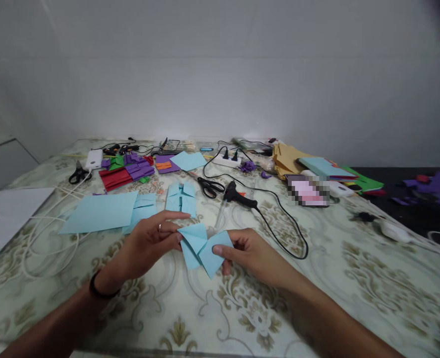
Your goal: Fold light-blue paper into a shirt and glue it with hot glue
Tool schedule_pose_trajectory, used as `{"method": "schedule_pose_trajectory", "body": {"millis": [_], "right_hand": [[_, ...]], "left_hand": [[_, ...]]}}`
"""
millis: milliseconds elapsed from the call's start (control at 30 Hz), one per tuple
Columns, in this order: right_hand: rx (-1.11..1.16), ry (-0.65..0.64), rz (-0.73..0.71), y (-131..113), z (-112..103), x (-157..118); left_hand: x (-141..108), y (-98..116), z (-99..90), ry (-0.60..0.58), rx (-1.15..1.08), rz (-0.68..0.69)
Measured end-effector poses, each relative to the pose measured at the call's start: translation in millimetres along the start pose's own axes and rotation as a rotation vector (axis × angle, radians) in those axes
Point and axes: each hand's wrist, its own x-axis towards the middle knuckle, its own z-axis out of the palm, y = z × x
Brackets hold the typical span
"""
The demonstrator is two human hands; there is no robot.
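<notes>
Both hands hold one piece of folded light-blue paper above the patterned tablecloth. My left hand, with a ring and a dark wristband, pinches its left corner between thumb and fingers. On the other side my right hand grips the right flap, thumb on top and fingers beneath. Creased flaps cross at the paper's middle. Just beyond lies another folded light-blue piece. A flat light-blue sheet rests left of my left hand, partly over a folded blue piece.
Behind my hands lie black-handled scissors and a black glue gun with a looping cord. A white power strip stands farther back. Red folded paper and purple strips are at back left. A phone lies right, near stacked coloured paper.
</notes>
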Motion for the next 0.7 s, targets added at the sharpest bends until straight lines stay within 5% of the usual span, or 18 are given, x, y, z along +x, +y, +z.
{"method": "schedule_pose_trajectory", "body": {"millis": [267, 700], "right_hand": [[-0.009, -0.014, 0.039, 1.1, -0.5, -0.5], [-0.139, -0.061, 0.039, 0.9, -1.5, -2.1]], "left_hand": [[0.1, -1.4, -3.1, -0.080, -0.131, -0.062], [1.5, 0.7, -4.0, -0.086, 0.094, -0.125]]}}
